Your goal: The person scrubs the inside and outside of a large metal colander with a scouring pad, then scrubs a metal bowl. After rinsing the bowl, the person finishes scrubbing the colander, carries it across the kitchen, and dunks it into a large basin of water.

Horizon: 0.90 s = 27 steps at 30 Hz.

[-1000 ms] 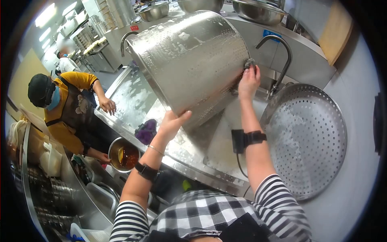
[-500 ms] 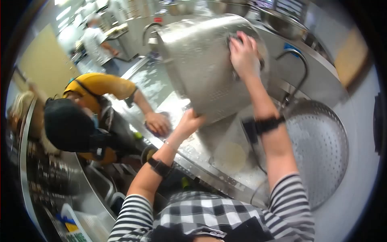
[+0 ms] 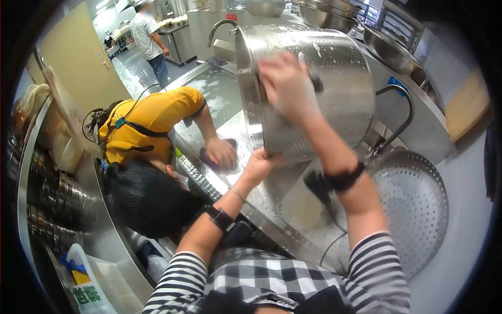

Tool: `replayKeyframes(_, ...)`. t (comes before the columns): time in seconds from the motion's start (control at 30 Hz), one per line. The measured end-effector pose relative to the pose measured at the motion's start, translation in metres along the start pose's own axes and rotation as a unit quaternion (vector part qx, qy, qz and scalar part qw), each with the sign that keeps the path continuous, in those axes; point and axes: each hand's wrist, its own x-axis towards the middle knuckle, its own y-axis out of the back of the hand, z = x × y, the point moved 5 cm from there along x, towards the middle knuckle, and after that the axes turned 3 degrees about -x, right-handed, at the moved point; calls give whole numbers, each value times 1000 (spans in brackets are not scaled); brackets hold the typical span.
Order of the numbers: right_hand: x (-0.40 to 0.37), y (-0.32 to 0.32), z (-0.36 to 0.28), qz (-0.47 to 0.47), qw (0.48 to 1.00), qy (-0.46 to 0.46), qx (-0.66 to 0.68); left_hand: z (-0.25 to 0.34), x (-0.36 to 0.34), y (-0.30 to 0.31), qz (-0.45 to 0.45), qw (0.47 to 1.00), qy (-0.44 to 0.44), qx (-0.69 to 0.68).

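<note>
Though blurry — right hand [image 3: 288, 90] at pot [image 3: 334, 78]

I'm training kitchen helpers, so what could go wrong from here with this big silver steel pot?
The big silver cylindrical steel pot is on its side, wet with suds, so it might slip from the left hand at its rim. It could then knock the co-worker's bare hand on the dark purple cloth nearby. The co-worker's black-capped head is bent low beside the left forearm, so a sudden elbow movement might bump it.
</note>
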Motion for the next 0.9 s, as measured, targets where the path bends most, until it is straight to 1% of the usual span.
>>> replayKeyframes(0.03, -39, -2, -14, -2, 1000, 11, -25, 10, 2, 4, 17, 999, -27, -18)
replayKeyframes(0.07, -71, -4, -25, -4, 998, 22, -50, 7, 1, 13, 19, 999, -29, -22)
replayKeyframes(0.13, -84, -3, -31, -11, 998, 29, -53, -7, 4, 24, 22, 998, 0, 58)
replayKeyframes(0.17, -87, -4, -32, -13, 998, 24, -53, -16, 3, 19, 20, 998, -58, 15)
replayKeyframes(0.2, -66, -1, -25, 7, 997, 21, -68, -21, -2, 19, 17, 999, -47, 19)
replayKeyframes(0.23, -33, 4, -7, 25, 996, 17, -85, -27, -7, 19, 30, 996, -23, 76)
replayKeyframes(0.27, -6, 6, 18, -25, 992, -34, -122, -31, -8, 18, 42, 991, -7, 130)
replayKeyframes(0.3, 14, 6, 45, -74, 981, -82, -158, -30, -9, 13, 35, 991, -6, 130)
replayKeyframes(0.37, 28, 16, 98, -67, 953, -182, -233, -17, -16, 8, 46, 982, 23, 184)
replayKeyframes(0.4, 23, 16, 97, -65, 952, -183, -236, 1, -11, 6, 70, 978, 34, 195)
replayKeyframes(0.43, 9, 18, 89, -5, 964, -161, -211, 21, -4, 4, 96, 973, 48, 205)
replayKeyframes(0.47, -7, 21, 79, 54, 971, -138, -186, 57, 0, -7, 81, 931, -191, 299)
replayKeyframes(0.5, -23, 17, 45, 107, 982, -47, -148, 76, 11, -9, 176, 859, -328, 353)
replayKeyframes(0.53, -42, 13, 6, 108, 987, -21, -113, 81, 28, -12, 101, 983, -98, 119)
replayKeyframes(0.57, -55, 13, -17, 113, 990, 2, -80, 79, 29, -16, 108, 983, -125, 85)
replayKeyframes(0.6, -57, 17, -2, 121, 989, -6, -87, 79, 33, -21, 108, 981, -154, 55)
replayKeyframes(0.63, -60, 25, 28, 126, 982, -63, -129, 76, 36, -21, 97, 982, -153, 60)
replayKeyframes(0.67, -65, 36, 60, 127, 970, -120, -167, 68, 32, -16, 86, 983, -128, 95)
replayKeyframes(0.7, -74, 55, 97, 144, 956, -193, -166, 59, 25, -13, 79, 983, -101, 129)
replayKeyframes(0.73, -82, 76, 139, 161, 938, -260, -165, 56, 21, -14, 76, 984, -98, 130)
replayKeyframes(0.77, -98, 87, 175, 202, 929, -219, -218, 49, 20, -20, 35, 987, -56, 146)
replayKeyframes(0.8, -115, 91, 196, 240, 915, -177, -270, 41, 19, -25, -7, 987, -13, 160)
replayKeyframes(0.83, -110, 96, 180, 188, 920, -232, -255, 35, 18, -31, -39, 988, -2, 152)
replayKeyframes(0.87, -110, 95, 157, 136, 918, -287, -238, 28, 19, -35, -44, 987, -1, 152)
replayKeyframes(0.9, -116, 78, 139, 137, 940, -296, -96, 20, 19, -39, -56, 985, 1, 162)
